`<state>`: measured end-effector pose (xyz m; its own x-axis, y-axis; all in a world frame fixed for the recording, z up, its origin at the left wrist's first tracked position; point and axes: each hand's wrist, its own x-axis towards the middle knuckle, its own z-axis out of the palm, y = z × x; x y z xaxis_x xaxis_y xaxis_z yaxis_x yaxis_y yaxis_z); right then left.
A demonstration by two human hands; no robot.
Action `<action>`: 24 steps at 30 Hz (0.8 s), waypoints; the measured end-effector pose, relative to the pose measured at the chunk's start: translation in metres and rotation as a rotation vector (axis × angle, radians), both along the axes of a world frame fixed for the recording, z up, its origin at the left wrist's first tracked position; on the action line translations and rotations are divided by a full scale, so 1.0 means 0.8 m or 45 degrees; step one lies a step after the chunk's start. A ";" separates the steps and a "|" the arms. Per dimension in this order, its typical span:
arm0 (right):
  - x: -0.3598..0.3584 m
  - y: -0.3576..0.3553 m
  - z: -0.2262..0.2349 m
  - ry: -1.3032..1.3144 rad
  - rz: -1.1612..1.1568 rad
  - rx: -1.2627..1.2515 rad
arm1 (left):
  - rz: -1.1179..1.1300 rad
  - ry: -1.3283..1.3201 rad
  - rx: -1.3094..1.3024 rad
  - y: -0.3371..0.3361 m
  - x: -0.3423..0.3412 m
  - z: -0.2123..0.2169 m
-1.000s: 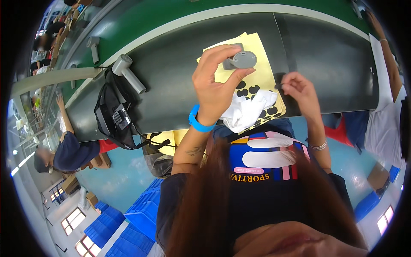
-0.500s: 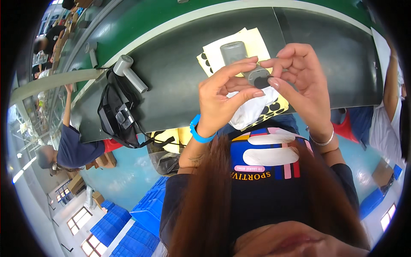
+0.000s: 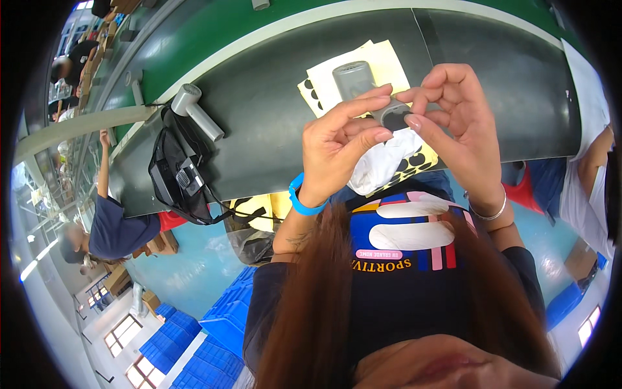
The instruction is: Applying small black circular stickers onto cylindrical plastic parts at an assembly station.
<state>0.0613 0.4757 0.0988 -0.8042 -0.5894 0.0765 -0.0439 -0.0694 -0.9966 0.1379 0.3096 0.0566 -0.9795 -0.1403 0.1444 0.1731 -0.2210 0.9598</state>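
Observation:
A grey hair dryer (image 3: 353, 76) lies with its barrel on yellow sheets (image 3: 324, 65) and its handle toward me. My left hand (image 3: 334, 136) is closed around the handle, most of which is hidden by fingers. On the round handle end sits a dark disc (image 3: 397, 118), which looks like a black sticker. My right hand (image 3: 459, 123) pinches the disc's right edge, thumb on its face, the other fingers curled. Black round stickers (image 3: 418, 159) cover the nearer sheet. White cloth (image 3: 379, 165) lies beneath my hands at the table edge.
Another grey hair dryer (image 3: 197, 113) lies left on the dark table (image 3: 259, 110), beside a black bag-like item (image 3: 175, 165) with straps. Behind runs a green belt (image 3: 233, 26). Co-workers sit left (image 3: 123, 227) and right (image 3: 583, 194). Blue crates (image 3: 172, 337) stand behind me.
The dark disc has shifted slightly up and now lies more within the round handle end. Both hands keep nearly the same place. A grey item on the belt has moved.

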 end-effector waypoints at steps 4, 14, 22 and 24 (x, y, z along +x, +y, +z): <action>0.001 0.000 0.001 0.001 -0.011 0.008 | -0.001 -0.001 0.037 0.002 0.000 0.000; 0.006 0.001 0.004 0.007 -0.046 0.030 | 0.009 -0.012 0.049 0.006 0.002 0.002; 0.007 0.000 0.006 0.049 -0.074 0.088 | 0.010 -0.014 0.027 0.006 0.001 0.000; 0.008 -0.001 0.007 0.066 -0.079 0.099 | 0.019 -0.022 0.030 0.006 0.001 0.001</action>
